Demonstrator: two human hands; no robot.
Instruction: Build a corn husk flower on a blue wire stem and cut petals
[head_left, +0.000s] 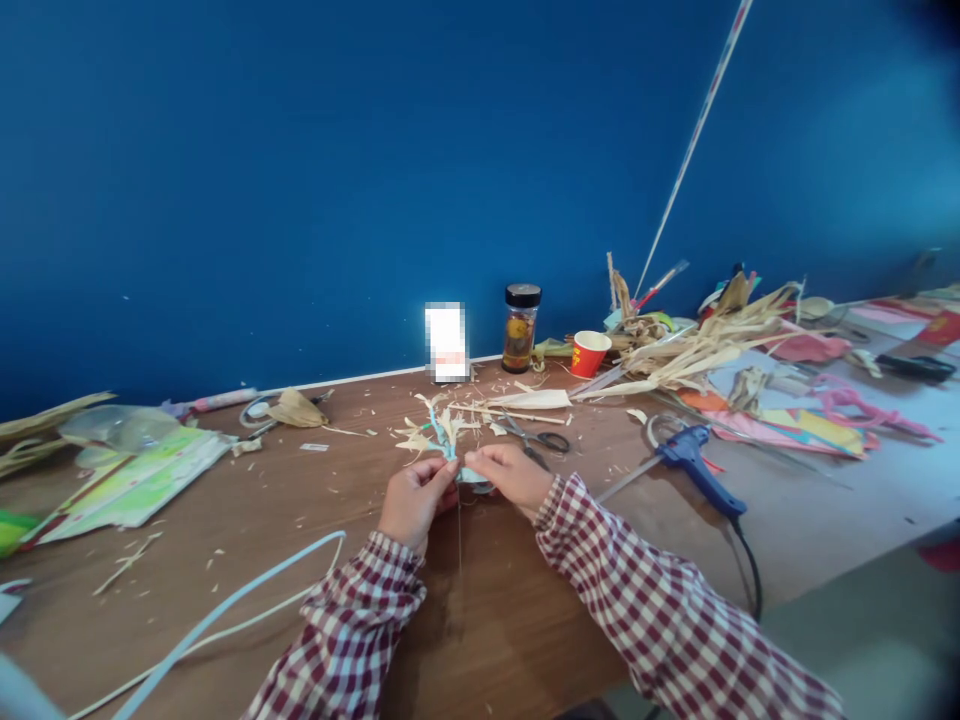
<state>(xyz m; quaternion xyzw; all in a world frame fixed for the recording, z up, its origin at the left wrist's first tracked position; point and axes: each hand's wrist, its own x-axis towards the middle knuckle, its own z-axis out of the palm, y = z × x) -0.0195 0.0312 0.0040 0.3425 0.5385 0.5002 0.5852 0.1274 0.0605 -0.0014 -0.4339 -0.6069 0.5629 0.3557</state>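
Note:
My left hand is closed in a pinch on a small flower-like piece of pale corn husk with light blue strips at its middle. From under those fingers a thin wire stem points down toward me. Just to the right, my right hand is closed, thumb and forefinger pinched together close to the left fingertips. A light blue strip shows right beneath the right fingertips; its far end is hidden by the hand. Black scissors lie just beyond the right hand.
A glue gun lies right of my right forearm. Behind stand a phone-like bright screen, a jar of amber liquid and a red paper cup. Dry husks pile at right. A pale cable loops at left.

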